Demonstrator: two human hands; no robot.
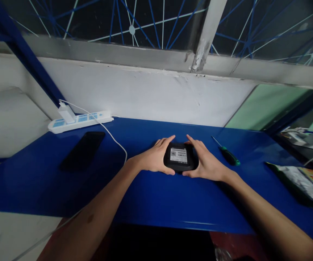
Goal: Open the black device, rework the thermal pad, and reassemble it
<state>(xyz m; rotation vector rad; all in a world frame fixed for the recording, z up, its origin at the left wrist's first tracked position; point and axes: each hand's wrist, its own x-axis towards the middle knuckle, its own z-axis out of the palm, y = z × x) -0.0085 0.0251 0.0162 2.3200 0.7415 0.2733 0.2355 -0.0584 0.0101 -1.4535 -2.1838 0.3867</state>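
A small black device [189,159] with rounded corners lies at the middle of the blue table, a printed white label with a square code facing up. From its left side my left hand [156,157] grips it, thumb along the near edge and fingers toward the far edge. My right hand [207,161] grips the opposite side in the same way. The device's underside is hidden. Just right of my right hand lies a screwdriver [229,155] with a green and black handle, its shaft pointing away to the left.
On the blue table [156,203], a black phone-like slab [83,150] lies left, near a white power strip [82,122] with a charger [66,113] plugged in. Its white cable [110,135] runs past my left forearm. A colourful packet [300,183] lies right. A white wall [151,92] stands behind.
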